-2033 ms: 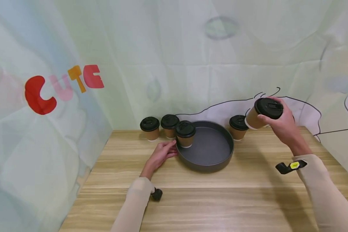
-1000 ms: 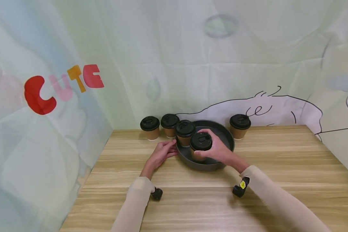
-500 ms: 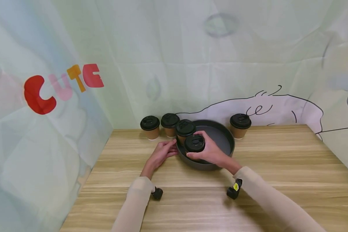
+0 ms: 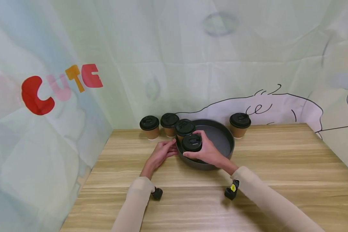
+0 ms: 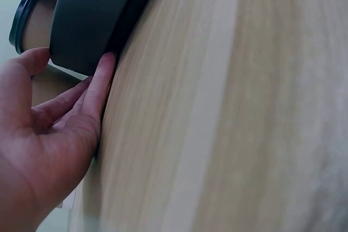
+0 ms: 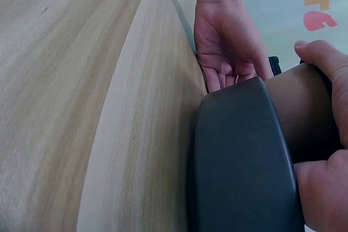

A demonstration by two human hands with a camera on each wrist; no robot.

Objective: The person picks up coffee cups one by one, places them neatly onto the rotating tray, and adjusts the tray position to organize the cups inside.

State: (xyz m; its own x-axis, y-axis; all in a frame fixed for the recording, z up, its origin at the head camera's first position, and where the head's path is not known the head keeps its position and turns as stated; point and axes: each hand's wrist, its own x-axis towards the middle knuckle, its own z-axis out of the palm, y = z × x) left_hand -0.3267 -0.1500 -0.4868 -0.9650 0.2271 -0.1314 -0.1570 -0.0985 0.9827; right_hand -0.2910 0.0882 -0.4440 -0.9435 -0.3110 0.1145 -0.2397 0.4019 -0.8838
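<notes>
Left of the pan (image 4: 204, 166), the far-left cup (image 4: 149, 126) is upright on the surface (image 4: 119, 206), a bit apart from the pan. Next, L hand (image 4: 162, 153): on the surface just outside the pan's left wall, fingers fairly straight, tips touching that wall, no cup held. Rear-left cup (image 4: 169, 124) is upright, just beyond the pan's left rear edge; can't tell if it touches.

Inside the pan, by its left wall: inner cup (image 4: 185, 128), upright, lid on, no hand on it. Held cup (image 4: 192, 142) is also in the pan, toward the left front, on the near side of inner cup and slightly to its right. Long axis approx. vertical, lid up. Base hidden by the pan wall, so can't tell if it's fully down; contact btwn the two cups also unclear.

R hand (image 4: 207, 151) comes over the pan's right-front rim and grips held cup from the right, thumb on the near side, fingers round the far side. It's the nearer hand; L hand is just across the wall. Key relation, IMO: held cup's spot btwn inner cup & the pan's front-left wall.

Right of the pan, at its rear: right cup (image 4: 240, 124), upright on the surface, w/ no hand near.
</notes>
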